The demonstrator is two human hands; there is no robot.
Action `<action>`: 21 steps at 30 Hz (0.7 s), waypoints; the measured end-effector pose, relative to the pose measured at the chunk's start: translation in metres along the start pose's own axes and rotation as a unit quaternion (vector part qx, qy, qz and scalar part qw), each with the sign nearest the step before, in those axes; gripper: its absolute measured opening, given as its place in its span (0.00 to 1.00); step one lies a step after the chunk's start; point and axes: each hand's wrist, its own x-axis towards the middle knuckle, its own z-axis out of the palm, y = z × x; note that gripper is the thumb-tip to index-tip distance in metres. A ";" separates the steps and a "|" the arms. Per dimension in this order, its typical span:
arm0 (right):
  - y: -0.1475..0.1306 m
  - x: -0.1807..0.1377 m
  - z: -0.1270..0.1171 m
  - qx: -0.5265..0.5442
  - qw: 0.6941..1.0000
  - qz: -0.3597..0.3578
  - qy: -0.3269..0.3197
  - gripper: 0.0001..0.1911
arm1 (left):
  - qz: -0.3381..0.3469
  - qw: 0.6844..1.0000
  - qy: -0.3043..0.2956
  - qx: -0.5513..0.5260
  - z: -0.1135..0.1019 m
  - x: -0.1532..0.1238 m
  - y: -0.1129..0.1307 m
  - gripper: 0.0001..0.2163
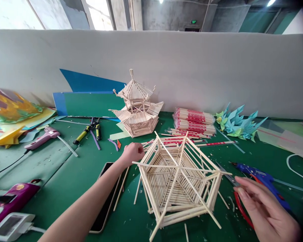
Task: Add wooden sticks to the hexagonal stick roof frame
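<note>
wooden frame [177, 165], scissors [241, 211] partly behind right fingers [254, 188]

A window [99, 13] glares upper left; a ceiling lamp [271, 3] flares; right-hand corners darken; edges stretch.

Across the bench [65, 181] you had two stick models [178, 166] [141, 118], two glue guns [44, 137] [262, 178], one toward the left edge and one toward the right, one phone [107, 205] and one pair of scissors [240, 207].

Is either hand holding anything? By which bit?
I can't tell: the right hand is at the middle of the scissors, grip unclear; the left hand hides its fingertips.
</note>
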 end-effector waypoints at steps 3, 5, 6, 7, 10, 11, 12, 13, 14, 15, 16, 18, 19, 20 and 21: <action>0.007 -0.001 -0.001 0.008 0.999 0.035 -0.001 0.16 | -0.021 0.996 -0.010 -0.081 -0.016 -0.006 -0.009 0.14; 0.010 0.000 -0.001 0.018 0.999 0.038 -0.002 0.16 | -0.022 0.991 -0.004 -0.132 -0.028 -0.014 -0.013 0.13; 0.010 0.001 -0.002 0.023 0.999 0.037 -0.006 0.16 | -0.018 0.988 0.003 -0.155 -0.034 -0.020 -0.013 0.12; 0.009 0.003 -0.002 0.027 0.999 0.035 -0.013 0.16 | -0.011 0.984 0.014 -0.177 -0.041 -0.026 -0.013 0.11; -0.004 0.007 -0.005 0.037 0.999 0.025 -0.023 0.15 | 0.026 0.971 0.054 -0.233 -0.058 -0.051 0.001 0.11; -0.013 0.008 -0.007 0.040 0.999 0.016 -0.018 0.14 | 0.041 0.966 0.064 -0.247 -0.062 -0.061 0.009 0.11; -0.023 0.010 -0.009 0.045 0.999 0.001 -0.007 0.13 | 0.057 0.962 0.073 -0.256 -0.065 -0.071 0.020 0.11; -0.036 0.012 -0.011 0.049 0.998 -0.023 -0.007 0.12 | 0.071 0.960 0.078 -0.260 -0.067 -0.083 0.032 0.10; -0.050 0.015 -0.014 0.053 0.997 -0.063 -0.014 0.11 | 0.083 0.958 0.077 -0.262 -0.067 -0.094 0.045 0.09; -0.065 0.019 -0.016 0.054 0.992 -0.114 -0.024 0.12 | 0.101 0.959 0.073 -0.255 -0.065 -0.105 0.059 0.08; -0.079 0.022 -0.017 0.049 0.981 -0.185 -0.043 0.15 | 0.141 0.963 0.067 -0.221 -0.062 -0.116 0.072 0.07; -0.105 0.031 -0.019 0.039 0.948 -0.303 -0.085 0.19 | 0.213 0.960 0.052 -0.171 -0.055 -0.133 0.096 0.06; -0.115 0.034 -0.018 0.024 0.930 -0.346 -0.121 0.18 | 0.243 0.956 0.053 -0.158 -0.051 -0.139 0.106 0.05; -0.123 0.037 -0.017 0.013 0.916 -0.372 -0.147 0.16 | 0.256 0.954 0.048 -0.148 -0.047 -0.143 0.114 0.05; -0.129 0.039 -0.015 0.008 0.909 -0.380 -0.170 0.13 | 0.263 0.953 0.046 -0.146 -0.044 -0.146 0.121 0.06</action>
